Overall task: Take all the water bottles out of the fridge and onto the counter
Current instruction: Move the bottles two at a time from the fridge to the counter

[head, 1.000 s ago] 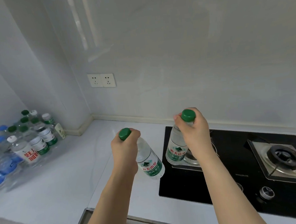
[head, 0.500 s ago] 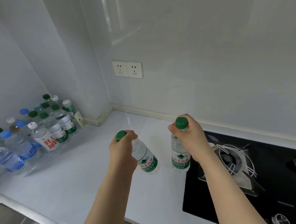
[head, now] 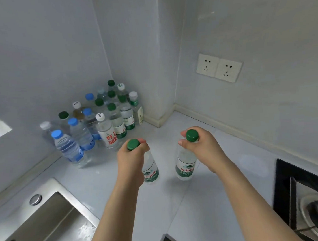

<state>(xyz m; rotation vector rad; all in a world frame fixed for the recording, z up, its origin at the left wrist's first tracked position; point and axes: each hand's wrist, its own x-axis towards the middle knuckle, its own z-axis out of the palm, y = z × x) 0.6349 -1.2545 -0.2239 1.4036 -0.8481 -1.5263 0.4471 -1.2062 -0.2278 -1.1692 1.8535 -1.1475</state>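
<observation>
Left hand (head: 131, 160) closed round neck of clear ribbed plastic water bottle with green screw cap (head: 150, 170), bottle tilted, base over smooth pale grey table (head: 106, 182), contact unclear. Right hand (head: 203, 147) gripping neck of second clear green-capped bottle (head: 185, 165), near upright, base at table. Cluster of clear bottles, blue, green and white caps (head: 98, 122), packed in table corner against glossy wall. Brushed steel sink (head: 39, 226) lower left; black glass hob (head: 308, 191) right; white double socket (head: 219, 67) on wall

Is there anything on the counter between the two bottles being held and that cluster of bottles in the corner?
No. The head view shows bare white counter between them.
</observation>
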